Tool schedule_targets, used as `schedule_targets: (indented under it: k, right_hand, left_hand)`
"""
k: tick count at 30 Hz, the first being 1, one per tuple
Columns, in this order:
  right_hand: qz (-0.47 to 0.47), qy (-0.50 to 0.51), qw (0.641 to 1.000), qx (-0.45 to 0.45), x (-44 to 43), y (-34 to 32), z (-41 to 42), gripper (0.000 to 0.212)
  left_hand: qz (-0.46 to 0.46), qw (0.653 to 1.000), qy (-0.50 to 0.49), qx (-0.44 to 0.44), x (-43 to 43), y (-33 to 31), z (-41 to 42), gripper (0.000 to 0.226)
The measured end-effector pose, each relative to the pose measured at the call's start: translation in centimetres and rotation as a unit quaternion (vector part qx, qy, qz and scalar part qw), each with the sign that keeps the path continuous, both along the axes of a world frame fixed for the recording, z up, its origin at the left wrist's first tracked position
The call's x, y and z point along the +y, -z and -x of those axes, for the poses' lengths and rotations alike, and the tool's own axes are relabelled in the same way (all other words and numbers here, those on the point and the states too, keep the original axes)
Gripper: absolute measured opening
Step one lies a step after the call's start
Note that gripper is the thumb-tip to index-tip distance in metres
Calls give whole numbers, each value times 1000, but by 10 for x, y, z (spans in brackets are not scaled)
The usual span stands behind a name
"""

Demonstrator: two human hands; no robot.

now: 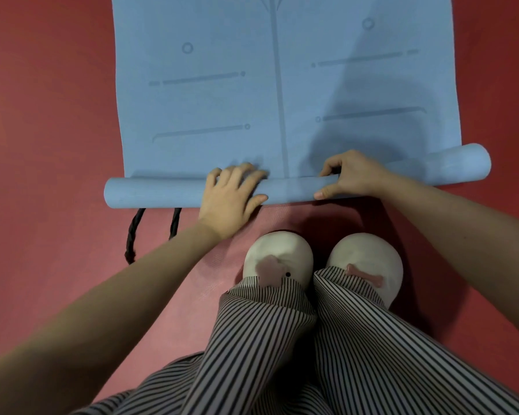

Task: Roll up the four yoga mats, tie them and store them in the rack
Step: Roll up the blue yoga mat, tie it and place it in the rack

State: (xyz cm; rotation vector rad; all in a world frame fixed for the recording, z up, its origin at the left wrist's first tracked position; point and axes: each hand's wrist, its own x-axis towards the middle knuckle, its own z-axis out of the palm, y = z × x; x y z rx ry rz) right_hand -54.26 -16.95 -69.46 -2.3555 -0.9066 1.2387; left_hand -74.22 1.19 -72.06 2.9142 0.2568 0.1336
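Head view looks straight down on a blue yoga mat (210, 109) spread over a red floor (42, 121). Its flat part fills the upper half of the frame and runs off the top edge. It bears a darker centre line, short bars and small rings.

The near end of the mat is rolled into a tube that crosses the middle of the frame. The tube's right end sits higher in the frame and looks thicker than its left end.

Your left hand (231, 194) lies on top of the tube left of centre. Its fingers are spread and pressing down, and its thumb lies along the near side. The fingertips are blurred.

Your right hand (349, 175) grips the tube right of centre. Its fingers are curled over the far side and its thumb is on the near side.

A black braided cord (131, 235) comes out from under the tube's left end in two strands and trails toward the lower left.

Below the hands, at lower centre, are your cream slippers (277, 253) with pink ornaments. They stand side by side on a paler pink strip of floor. Your striped trousers (282, 330) fill the bottom of the frame.
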Motion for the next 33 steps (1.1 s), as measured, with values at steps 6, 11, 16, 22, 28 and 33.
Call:
schedule_targets:
  k: [6, 11, 16, 22, 28, 33]
  right_hand:
    - [3, -1, 1000, 1, 0, 1, -2, 31]
    - [-73, -123, 962, -233, -15, 0, 14, 58]
    - [-63, -100, 933, -341, -18, 11, 41, 71]
    - [-47, -112, 957, -264, -3, 1, 22, 62]
    - [-29, -162, 966, -201, 5, -2, 18, 52]
    - [5, -168, 978, -127, -2, 3, 27, 47]
  left_hand:
    - [88, 996, -15, 23, -7, -2, -7, 56]
    - [163, 980, -34, 104, 7, -15, -26, 63]
    - [178, 972, -45, 148, 12, -20, -34, 53]
    - [227, 952, -103, 178, 15, -26, -43, 33]
    - [280, 923, -164, 208, 10, -35, -39, 24]
    - [246, 945, -53, 210, 7, -26, -13, 56]
